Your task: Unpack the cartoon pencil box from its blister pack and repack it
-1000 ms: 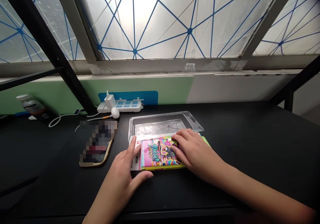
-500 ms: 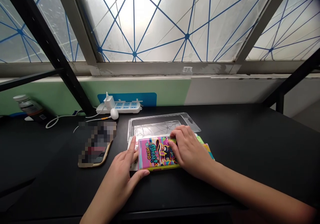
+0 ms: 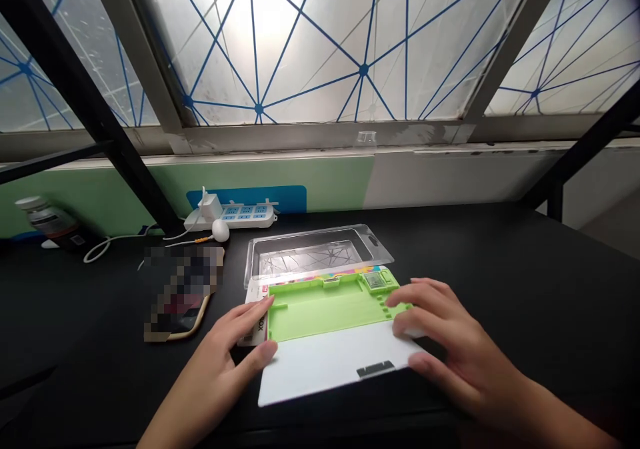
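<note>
A pencil case (image 3: 315, 312) lies opened on the desk, its bright green inside facing up. Its white-lined lid (image 3: 325, 362) is folded down toward me, with a dark strip near the front edge. My left hand (image 3: 233, 345) grips the left end of the case, index finger at the edge and thumb by the hinge. At the right end, my right hand (image 3: 450, 342) has its thumb on the lid's corner and its fingers over the green compartments. A printed backing card (image 3: 254, 329) shows from under the case, partly covered.
Behind the case sits a clear plastic blister shell (image 3: 310, 255). To the left are a phone (image 3: 187, 295), a white power strip (image 3: 245, 217) with a plug and cable, and a bottle (image 3: 47, 222). Black frame posts (image 3: 120, 155) rise beside the window.
The pencil case's colourful lid has swung open toward me, showing the green inside. My right hand has moved right and down from the lid's top to its right corner.
</note>
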{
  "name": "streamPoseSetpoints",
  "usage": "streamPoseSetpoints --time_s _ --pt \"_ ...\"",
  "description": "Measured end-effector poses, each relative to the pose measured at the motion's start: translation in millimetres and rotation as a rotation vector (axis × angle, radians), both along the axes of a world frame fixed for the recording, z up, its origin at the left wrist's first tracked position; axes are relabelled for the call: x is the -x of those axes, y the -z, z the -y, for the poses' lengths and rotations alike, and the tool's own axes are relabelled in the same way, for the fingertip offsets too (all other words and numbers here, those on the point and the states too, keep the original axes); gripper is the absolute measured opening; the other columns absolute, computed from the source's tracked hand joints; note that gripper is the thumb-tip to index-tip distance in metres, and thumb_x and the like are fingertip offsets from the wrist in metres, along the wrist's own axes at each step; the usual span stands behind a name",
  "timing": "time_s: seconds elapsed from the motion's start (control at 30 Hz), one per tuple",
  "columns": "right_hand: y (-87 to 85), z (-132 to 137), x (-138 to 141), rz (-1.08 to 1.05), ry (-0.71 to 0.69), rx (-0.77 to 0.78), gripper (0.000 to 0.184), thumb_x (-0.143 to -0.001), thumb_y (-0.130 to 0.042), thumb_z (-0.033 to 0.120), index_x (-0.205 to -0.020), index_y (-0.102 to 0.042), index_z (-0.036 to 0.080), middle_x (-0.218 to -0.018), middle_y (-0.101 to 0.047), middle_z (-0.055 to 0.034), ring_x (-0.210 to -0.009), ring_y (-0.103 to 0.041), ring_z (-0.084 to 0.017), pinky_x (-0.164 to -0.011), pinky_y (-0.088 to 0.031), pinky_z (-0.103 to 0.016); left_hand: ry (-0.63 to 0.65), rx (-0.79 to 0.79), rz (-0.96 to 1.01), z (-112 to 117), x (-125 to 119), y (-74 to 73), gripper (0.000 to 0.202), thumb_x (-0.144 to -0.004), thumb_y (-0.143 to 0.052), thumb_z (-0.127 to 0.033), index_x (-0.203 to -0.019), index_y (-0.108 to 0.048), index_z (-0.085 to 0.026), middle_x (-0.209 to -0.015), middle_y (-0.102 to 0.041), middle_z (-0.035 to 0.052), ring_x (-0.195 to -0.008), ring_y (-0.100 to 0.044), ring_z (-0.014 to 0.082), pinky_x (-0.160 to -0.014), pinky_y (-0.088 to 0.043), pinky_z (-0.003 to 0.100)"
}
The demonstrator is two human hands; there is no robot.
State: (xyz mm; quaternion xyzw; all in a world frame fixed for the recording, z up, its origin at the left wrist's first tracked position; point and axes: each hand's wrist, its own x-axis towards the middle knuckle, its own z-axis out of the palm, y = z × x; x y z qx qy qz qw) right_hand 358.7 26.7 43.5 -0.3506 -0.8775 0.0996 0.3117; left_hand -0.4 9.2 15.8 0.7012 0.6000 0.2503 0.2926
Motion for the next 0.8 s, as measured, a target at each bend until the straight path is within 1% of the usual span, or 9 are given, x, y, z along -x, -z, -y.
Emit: streamPoseSetpoints --time_s 0.03,0.1,0.17,0.2,0.3,0.43,0.53,0.67,0.8 --pt "5.5 -3 -13 0.007 0.016 0.112 0.037 -0.091 -0.062 0.055 -0.115 -0.062 0.027 -0.133 -0.060 -0.0116 -0.122 -0.059 -0.034 -0.105 -0.044 -0.052 0.009 -0.005 -0.013 0 0 0.1 0.062 -0.093 -0.056 -0.063 -0.148 -0.053 -0.036 -0.153 -0.053 0.0044 -0.143 -0.047 0.0339 -0.114 -0.041 0.052" --pt "16.2 -8 -36 0.066 0.058 0.316 0.076 -0.078 -0.073 0.066 -0.142 -0.050 0.032 -0.160 -0.037 -0.0131 -0.141 -0.044 -0.040 -0.108 -0.046 -0.053 0.021 -0.018 -0.050 0 1 1.1 0.064 -0.090 -0.062 -0.060 -0.149 -0.051 -0.037 -0.154 -0.052 0.0039 -0.143 -0.046 0.0339 -0.115 -0.040 0.053" --pt "25.0 -12 -49 0.149 0.088 0.434 0.105 -0.073 -0.080 0.063 -0.159 -0.027 0.034 -0.170 -0.017 -0.0123 -0.150 -0.028 -0.042 -0.113 -0.041 -0.056 0.021 -0.037 -0.086 0 1 2.9 0.065 -0.089 -0.065 -0.056 -0.150 -0.049 -0.038 -0.154 -0.052 0.0040 -0.142 -0.048 0.0339 -0.114 -0.041 0.054" --pt "28.4 -13 -53 0.186 0.099 0.461 0.110 -0.074 -0.081 0.060 -0.161 -0.019 0.034 -0.171 -0.013 -0.0116 -0.152 -0.023 -0.042 -0.116 -0.036 -0.058 0.019 -0.049 -0.100 0 1 3.8 0.066 -0.089 -0.066 -0.054 -0.150 -0.049 -0.038 -0.154 -0.052 0.0040 -0.141 -0.049 0.0336 -0.113 -0.042 0.053" --pt "34.1 -15 -54 0.186 0.124 0.479 0.098 -0.084 -0.074 0.052 -0.162 -0.019 0.035 -0.171 -0.015 -0.0082 -0.154 -0.021 -0.038 -0.120 -0.030 -0.058 0.015 -0.084 -0.103 0 0 5.7 0.060 -0.093 -0.060 -0.054 -0.149 -0.050 -0.038 -0.153 -0.053 0.0036 -0.140 -0.050 0.0318 -0.112 -0.045 0.050" --pt "34.5 -17 -51 0.012 0.168 0.490 0.071 -0.094 -0.061 0.050 -0.158 -0.032 0.036 -0.165 -0.036 -0.0054 -0.148 -0.037 -0.033 -0.118 -0.037 -0.051 0.009 -0.084 -0.035 0 3 8.4 0.050 -0.101 -0.043 -0.056 -0.146 -0.055 -0.036 -0.151 -0.056 0.0033 -0.140 -0.051 0.0305 -0.113 -0.044 0.050" --pt "33.1 -18 -50 -0.050 0.220 0.505 0.055 -0.099 -0.053 0.051 -0.151 -0.043 0.035 -0.158 -0.047 -0.0053 -0.142 -0.047 -0.031 -0.115 -0.043 -0.048 -0.005 -0.064 0.055 1 6 12.6 0.055 -0.104 -0.030 -0.057 -0.148 -0.053 -0.033 -0.155 -0.052 0.0036 -0.143 -0.047 0.0304 -0.117 -0.038 0.051" --pt "35.4 -16 -47 -0.009 0.288 0.485 0.065 -0.096 -0.058 0.053 -0.154 -0.037 0.034 -0.157 -0.048 -0.0072 -0.139 -0.050 -0.031 -0.112 -0.047 -0.047 -0.017 -0.050 0.170 1 7 15.5 0.066 -0.102 -0.027 -0.064 -0.156 -0.041 -0.028 -0.154 -0.052 0.0080 -0.144 -0.045 0.0321 -0.119 -0.034 0.054" --pt "43.2 -15 -44 0.058 0.308 0.391 0.076 -0.093 -0.061 0.054 -0.159 -0.030 0.030 -0.155 -0.049 -0.0113 -0.139 -0.051 -0.035 -0.110 -0.049 -0.052 0.007 -0.085 0.122 -1 2 12.9 0.069 -0.098 -0.045 -0.065 -0.157 -0.037 -0.030 -0.147 -0.060 0.0097 -0.142 -0.047 0.0336 -0.115 -0.039 0.055"
